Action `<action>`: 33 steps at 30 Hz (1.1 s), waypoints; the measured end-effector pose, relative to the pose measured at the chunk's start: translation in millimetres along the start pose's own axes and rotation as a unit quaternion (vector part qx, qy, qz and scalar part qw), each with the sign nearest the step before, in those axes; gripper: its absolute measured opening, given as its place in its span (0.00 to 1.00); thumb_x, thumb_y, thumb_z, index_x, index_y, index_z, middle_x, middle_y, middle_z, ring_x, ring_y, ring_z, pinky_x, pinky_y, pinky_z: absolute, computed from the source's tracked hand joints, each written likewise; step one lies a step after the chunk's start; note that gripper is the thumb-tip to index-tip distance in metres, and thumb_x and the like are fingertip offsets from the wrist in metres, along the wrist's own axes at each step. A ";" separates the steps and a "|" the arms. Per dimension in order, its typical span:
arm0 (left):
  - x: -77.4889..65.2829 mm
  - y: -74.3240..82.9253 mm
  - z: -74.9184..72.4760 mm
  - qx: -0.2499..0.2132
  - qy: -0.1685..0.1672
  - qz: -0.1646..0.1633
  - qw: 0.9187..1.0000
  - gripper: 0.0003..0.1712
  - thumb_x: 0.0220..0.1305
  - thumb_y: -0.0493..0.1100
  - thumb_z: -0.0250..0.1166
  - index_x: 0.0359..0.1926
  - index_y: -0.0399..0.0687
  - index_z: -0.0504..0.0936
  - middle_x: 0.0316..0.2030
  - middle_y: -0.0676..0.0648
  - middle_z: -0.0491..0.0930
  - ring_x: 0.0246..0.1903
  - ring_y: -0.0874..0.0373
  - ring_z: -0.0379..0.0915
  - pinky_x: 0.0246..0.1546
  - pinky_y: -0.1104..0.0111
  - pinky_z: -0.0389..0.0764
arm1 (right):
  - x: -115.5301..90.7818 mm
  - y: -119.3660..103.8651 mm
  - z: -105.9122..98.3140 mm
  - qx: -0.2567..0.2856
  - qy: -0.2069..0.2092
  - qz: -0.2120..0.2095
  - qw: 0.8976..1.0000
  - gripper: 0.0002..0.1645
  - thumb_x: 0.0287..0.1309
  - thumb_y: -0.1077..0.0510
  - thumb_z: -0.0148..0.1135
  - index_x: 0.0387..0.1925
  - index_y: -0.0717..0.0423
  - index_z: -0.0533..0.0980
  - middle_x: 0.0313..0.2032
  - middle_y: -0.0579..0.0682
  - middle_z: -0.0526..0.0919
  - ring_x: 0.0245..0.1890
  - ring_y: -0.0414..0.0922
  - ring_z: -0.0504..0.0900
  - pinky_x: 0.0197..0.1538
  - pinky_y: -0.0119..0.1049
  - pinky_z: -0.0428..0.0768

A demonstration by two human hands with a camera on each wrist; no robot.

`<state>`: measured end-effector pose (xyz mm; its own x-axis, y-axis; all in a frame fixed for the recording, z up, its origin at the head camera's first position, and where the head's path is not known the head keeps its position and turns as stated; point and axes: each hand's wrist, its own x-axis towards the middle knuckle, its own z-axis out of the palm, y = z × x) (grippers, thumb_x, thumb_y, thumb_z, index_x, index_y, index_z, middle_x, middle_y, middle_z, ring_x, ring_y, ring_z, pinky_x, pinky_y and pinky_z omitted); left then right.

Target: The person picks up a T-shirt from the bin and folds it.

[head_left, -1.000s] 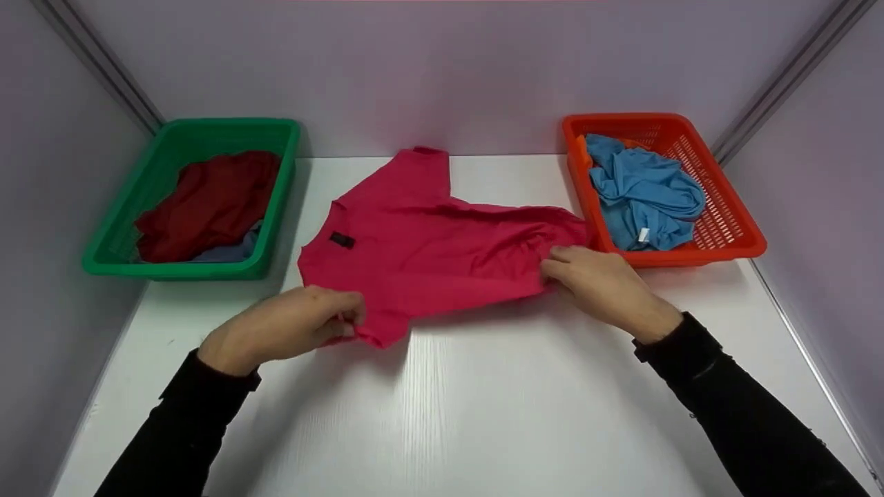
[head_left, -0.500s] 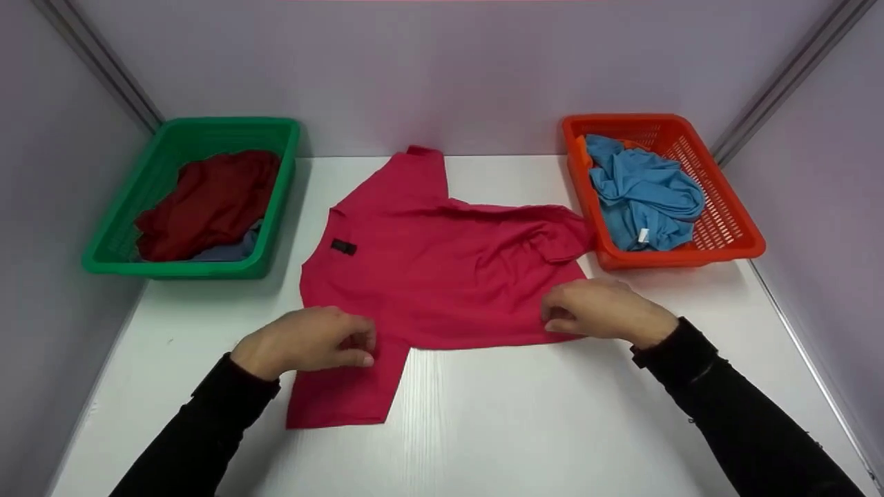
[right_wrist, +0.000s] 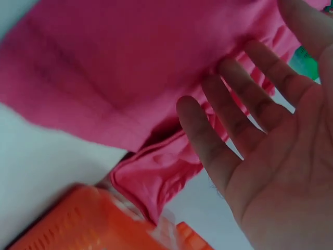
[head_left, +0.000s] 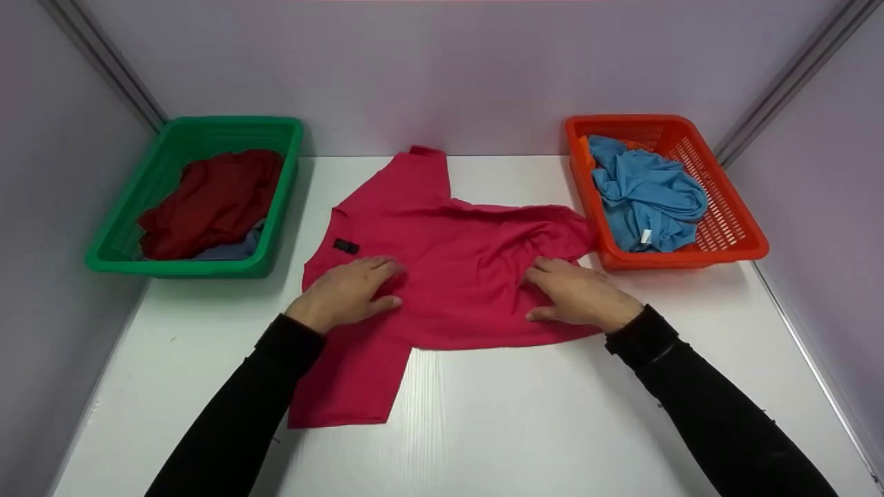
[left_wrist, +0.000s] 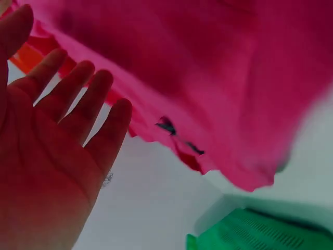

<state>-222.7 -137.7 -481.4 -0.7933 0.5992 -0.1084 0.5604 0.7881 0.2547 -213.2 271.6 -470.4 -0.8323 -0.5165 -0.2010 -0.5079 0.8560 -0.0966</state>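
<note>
A pink-red T-shirt (head_left: 449,276) lies spread on the white table, its collar with a black label toward the left and its hem toward the right. One sleeve points to the back wall, the other toward the person. Over the chest, near the label, is my left hand (head_left: 352,290), fingers extended and nothing gripped. My right hand (head_left: 577,293) is over the hem end, fingers spread beside bunched folds. Both wrist views show the open palms, left hand (left_wrist: 57,140) and right hand (right_wrist: 270,120), with fingertips close to the cloth.
A green basket (head_left: 266,255) at the back left holds a dark red garment (head_left: 214,203) and a grey-blue one. At the back right, an orange-red basket (head_left: 742,241) holds a blue garment (head_left: 646,193); the shirt's hem reaches its side. Pale walls enclose three sides.
The hands let go of the shirt's near edge, and its near sleeve and side now lie flat toward the person. Both hands then moved inward over the shirt, their fingers straightening.
</note>
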 end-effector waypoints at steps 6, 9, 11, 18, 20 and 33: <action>15.6 -9.1 8.0 -0.023 -0.035 -0.025 0.999 0.45 0.73 0.60 0.66 0.82 0.50 0.61 0.83 0.42 0.58 0.84 0.40 0.52 0.81 0.46 0.65 | 4.7 -2.1 8.2 0.043 0.002 0.016 0.999 0.52 0.50 0.32 0.80 0.70 0.49 0.71 0.68 0.55 0.73 0.71 0.54 0.70 0.66 0.54 0.85; 14.3 -8.9 10.2 -0.032 -0.046 -0.041 0.998 0.47 0.72 0.61 0.66 0.83 0.51 0.58 0.85 0.41 0.52 0.85 0.36 0.45 0.80 0.39 0.61 | 2.1 -4.4 11.8 0.059 0.002 0.022 0.998 0.55 0.50 0.31 0.79 0.73 0.50 0.68 0.70 0.56 0.70 0.74 0.55 0.67 0.66 0.55 0.84; 11.3 -7.6 11.3 -0.033 -0.050 -0.057 0.997 0.49 0.72 0.62 0.66 0.84 0.53 0.56 0.85 0.42 0.50 0.85 0.34 0.41 0.79 0.35 0.59 | -1.0 -6.2 13.9 0.069 -0.003 0.029 0.997 0.58 0.51 0.30 0.78 0.76 0.50 0.65 0.73 0.57 0.67 0.77 0.56 0.64 0.66 0.57 0.84; -8.6 -1.6 12.4 -0.017 -0.052 -0.105 0.993 0.53 0.69 0.67 0.66 0.84 0.53 0.54 0.85 0.39 0.48 0.83 0.26 0.41 0.76 0.31 0.62 | -15.8 -17.6 21.6 0.090 -0.014 0.071 0.993 0.61 0.56 0.31 0.75 0.82 0.50 0.58 0.81 0.61 0.56 0.82 0.66 0.56 0.68 0.64 0.79; -15.9 -0.2 13.2 -0.015 -0.051 -0.114 0.992 0.54 0.68 0.67 0.67 0.84 0.52 0.54 0.85 0.38 0.49 0.82 0.25 0.42 0.74 0.31 0.64 | -21.0 -24.1 23.2 0.088 -0.011 0.080 0.993 0.61 0.57 0.32 0.75 0.81 0.52 0.58 0.81 0.63 0.56 0.81 0.69 0.56 0.68 0.65 0.79; -40.5 7.4 20.3 -0.006 -0.030 -0.106 0.994 0.53 0.67 0.66 0.68 0.83 0.50 0.57 0.84 0.36 0.53 0.80 0.22 0.47 0.73 0.32 0.66 | -41.0 -63.3 6.3 -0.011 -0.052 0.113 0.992 0.52 0.58 0.32 0.73 0.74 0.55 0.68 0.65 0.65 0.76 0.63 0.65 0.79 0.54 0.65 0.88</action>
<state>-181.6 -153.2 -494.7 -0.8774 0.4275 -0.2178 0.3792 0.8960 0.2308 -145.6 238.7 -462.2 -0.8989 -0.3049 -0.3148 -0.3158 0.9487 -0.0169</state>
